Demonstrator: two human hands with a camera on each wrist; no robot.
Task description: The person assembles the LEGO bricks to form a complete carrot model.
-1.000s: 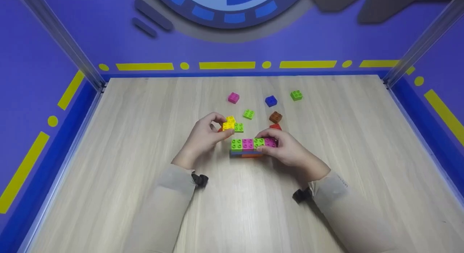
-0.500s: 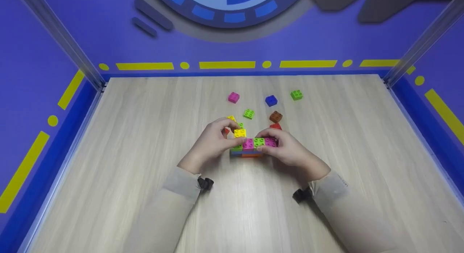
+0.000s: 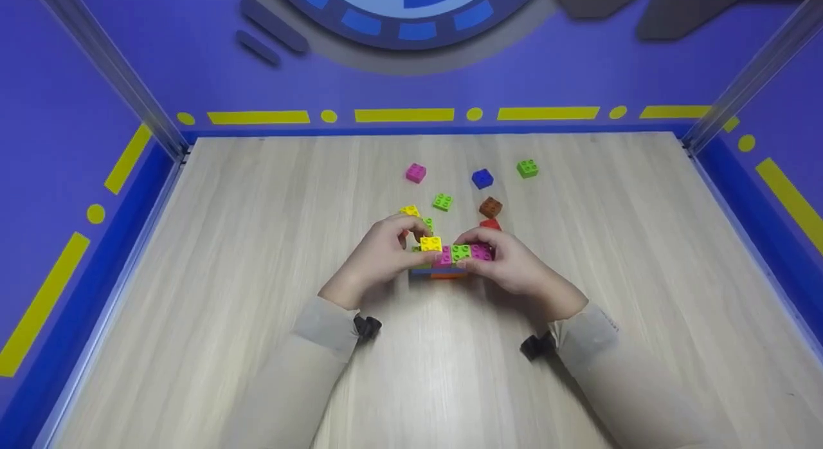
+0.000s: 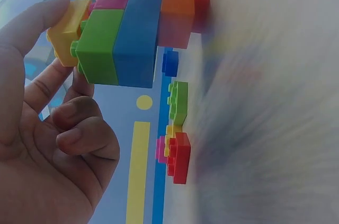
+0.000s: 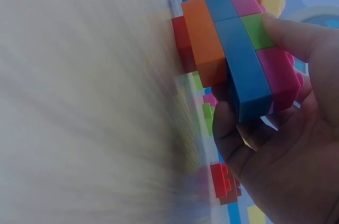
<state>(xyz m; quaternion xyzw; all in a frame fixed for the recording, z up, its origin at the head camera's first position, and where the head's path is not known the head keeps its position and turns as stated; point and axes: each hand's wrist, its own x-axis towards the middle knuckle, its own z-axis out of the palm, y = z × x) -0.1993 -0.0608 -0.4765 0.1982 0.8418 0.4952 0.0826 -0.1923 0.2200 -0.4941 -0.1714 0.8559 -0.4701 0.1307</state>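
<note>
My left hand (image 3: pixel 384 255) pinches a yellow toy brick (image 3: pixel 431 244) between thumb and fingers, over the left end of a stacked brick build (image 4: pixel 139 30). In the left wrist view the yellow brick sits slightly tilted at the studs of the green (image 4: pixel 99 46) and pink bricks. My right hand (image 3: pixel 508 264) grips the build's right end, thumb on the near side and fingers behind. From the top down, the build has a row of alternating green and pink bricks, a blue layer, an orange brick (image 5: pixel 203 41) and a red brick (image 5: pixel 184 44).
Loose bricks lie beyond the hands on the wooden table (image 3: pixel 270 198): pink (image 3: pixel 416 173), blue (image 3: pixel 482 178), green (image 3: pixel 527 168), another green (image 3: pixel 442 202), brown (image 3: pixel 490 207) and red (image 3: pixel 490 224). Behind the left fingers are a yellow brick (image 3: pixel 409 210) and others partly hidden. Blue-purple panels surround the table.
My left hand has carried the yellow brick rightward and toward me, from beside the build to over its left end. My right hand has stayed on the build.
</note>
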